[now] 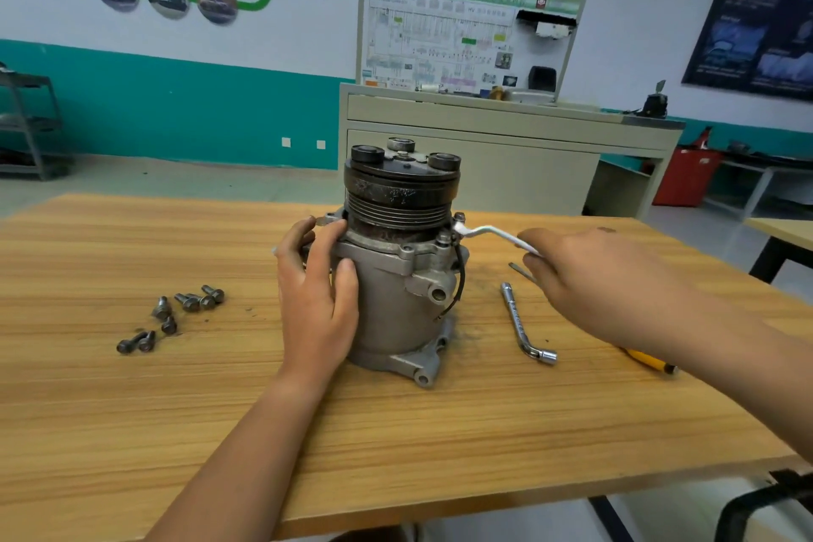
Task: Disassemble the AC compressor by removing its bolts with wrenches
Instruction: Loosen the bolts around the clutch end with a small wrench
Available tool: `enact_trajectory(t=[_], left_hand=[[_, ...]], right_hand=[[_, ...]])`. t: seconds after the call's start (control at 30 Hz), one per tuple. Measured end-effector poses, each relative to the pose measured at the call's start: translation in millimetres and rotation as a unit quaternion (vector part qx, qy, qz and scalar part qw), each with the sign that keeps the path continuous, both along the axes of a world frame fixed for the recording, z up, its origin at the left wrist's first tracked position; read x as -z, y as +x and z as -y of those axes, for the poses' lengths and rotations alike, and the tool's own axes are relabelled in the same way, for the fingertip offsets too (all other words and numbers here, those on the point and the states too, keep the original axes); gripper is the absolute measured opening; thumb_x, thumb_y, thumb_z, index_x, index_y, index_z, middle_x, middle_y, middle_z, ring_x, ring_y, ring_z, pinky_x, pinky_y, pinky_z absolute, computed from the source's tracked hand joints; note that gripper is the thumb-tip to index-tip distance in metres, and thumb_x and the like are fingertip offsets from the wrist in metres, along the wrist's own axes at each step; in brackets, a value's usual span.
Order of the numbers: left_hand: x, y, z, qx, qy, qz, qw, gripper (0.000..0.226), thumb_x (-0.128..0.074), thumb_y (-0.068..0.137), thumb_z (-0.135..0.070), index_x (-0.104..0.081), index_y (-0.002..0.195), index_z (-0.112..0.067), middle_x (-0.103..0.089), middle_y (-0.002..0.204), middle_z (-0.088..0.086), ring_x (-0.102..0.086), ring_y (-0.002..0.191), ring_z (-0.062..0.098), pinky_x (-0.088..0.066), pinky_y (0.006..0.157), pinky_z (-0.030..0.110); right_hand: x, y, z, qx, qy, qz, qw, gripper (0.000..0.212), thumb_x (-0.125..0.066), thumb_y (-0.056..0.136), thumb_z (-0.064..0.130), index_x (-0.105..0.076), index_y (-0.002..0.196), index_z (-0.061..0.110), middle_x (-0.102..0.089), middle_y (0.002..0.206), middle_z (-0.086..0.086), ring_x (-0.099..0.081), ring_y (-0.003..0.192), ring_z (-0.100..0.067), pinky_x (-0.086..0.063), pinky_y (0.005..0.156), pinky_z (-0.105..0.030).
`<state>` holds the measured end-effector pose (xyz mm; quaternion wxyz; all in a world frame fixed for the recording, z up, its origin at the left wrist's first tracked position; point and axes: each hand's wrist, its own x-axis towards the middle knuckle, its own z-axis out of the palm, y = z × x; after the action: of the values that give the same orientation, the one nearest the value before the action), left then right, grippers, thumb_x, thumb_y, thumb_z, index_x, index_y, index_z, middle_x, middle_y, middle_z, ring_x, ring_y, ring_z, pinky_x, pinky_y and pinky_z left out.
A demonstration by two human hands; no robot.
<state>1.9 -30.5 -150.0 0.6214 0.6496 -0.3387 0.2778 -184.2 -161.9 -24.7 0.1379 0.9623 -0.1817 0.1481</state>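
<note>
The grey AC compressor (398,290) stands upright mid-table, its dark pulley (401,194) on top. My left hand (317,295) wraps around the compressor's left side, thumb up on the flange. My right hand (585,277) grips the handle of a silver offset wrench (488,231), whose far end sits on a bolt (458,219) at the flange's right edge. Several removed bolts (176,315) lie loose on the table to the left.
An L-shaped socket wrench (523,326) lies right of the compressor, and a yellow-handled tool (646,361) pokes out under my right forearm. The wooden table (396,453) ends close to me. A cabinet with a wiring board (466,44) stands behind.
</note>
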Motion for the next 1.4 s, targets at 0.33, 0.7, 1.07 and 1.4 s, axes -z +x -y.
enact_trajectory(t=[0.33, 0.7, 1.07, 1.4], left_hand=[[-0.2, -1.2, -0.7, 0.007, -0.001, -0.007, 1.0, 0.038, -0.034, 0.086, -0.037, -0.045, 0.122, -0.035, -0.024, 0.134, -0.009, -0.021, 0.122, -0.016, -0.024, 0.105, 0.02], [-1.1, -1.1, -0.1, 0.007, 0.0, -0.001, 1.0, 0.037, -0.034, 0.086, -0.036, -0.044, 0.121, -0.036, -0.025, 0.134, -0.007, -0.02, 0.121, -0.019, -0.018, 0.102, 0.004], [-1.5, -0.6, -0.1, 0.005, 0.005, -0.004, 1.0, 0.038, -0.035, 0.085, -0.037, -0.045, 0.122, -0.035, -0.025, 0.135, -0.007, -0.02, 0.12, -0.02, -0.018, 0.101, 0.003], [-2.5, -2.4, -0.8, 0.005, 0.007, -0.003, 1.0, 0.035, -0.038, 0.087, -0.031, -0.044, 0.121, -0.036, -0.025, 0.134, -0.007, -0.019, 0.12, -0.02, -0.018, 0.101, 0.002]], right_hand=[[-25.7, 6.7, -50.6, 0.023, -0.139, -0.142, 0.98, 0.03, -0.041, 0.09, 0.0, -0.046, 0.119, 0.006, -0.023, 0.059, 0.0, -0.02, 0.047, -0.015, -0.019, 0.039, -0.024], [-32.9, 6.2, -59.8, 0.03, -0.133, -0.179, 0.974, 0.024, -0.041, 0.091, -0.001, -0.049, 0.113, 0.004, -0.024, 0.06, -0.001, -0.021, 0.047, -0.016, -0.022, 0.039, -0.025], [-34.9, 11.4, -56.7, 0.032, -0.159, -0.203, 0.966, 0.006, -0.042, 0.092, -0.001, -0.047, 0.096, 0.0, -0.024, 0.06, -0.001, -0.028, 0.05, -0.016, -0.023, 0.04, -0.026], [-33.4, 18.5, -33.0, 0.014, -0.169, -0.176, 0.97, 0.01, -0.035, 0.096, 0.016, -0.032, 0.086, 0.014, -0.031, 0.057, 0.003, -0.028, 0.046, -0.011, -0.026, 0.041, -0.023]])
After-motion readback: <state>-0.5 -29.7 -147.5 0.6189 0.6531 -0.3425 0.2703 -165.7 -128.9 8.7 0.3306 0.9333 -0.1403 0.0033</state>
